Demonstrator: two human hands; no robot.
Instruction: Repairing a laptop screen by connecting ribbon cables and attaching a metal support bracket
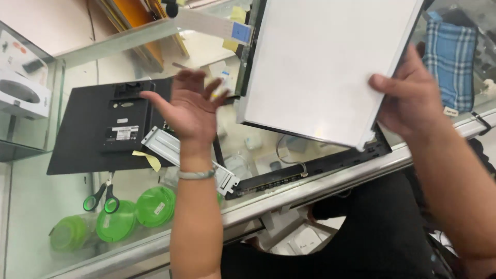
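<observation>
My right hand (408, 98) grips the right edge of a large white flat panel (325, 67), which is lifted and tilted above a black display frame (315, 168) lying on the glass counter. A flat ribbon cable with a blue end (227, 27) sticks out from the panel's upper left. My left hand (188, 106) hovers open, fingers spread, just left of the panel, above a black monitor back cover (98, 129) and a silver metal bracket (165, 147). It holds nothing.
Green-handled scissors (102, 199) lie on the glass counter (46, 206), with green round containers (129, 217) under the glass. A blue plaid cloth (450, 57) lies at the far right. White boxes (20, 82) stand at the left. The metal counter edge (330, 183) runs across the front.
</observation>
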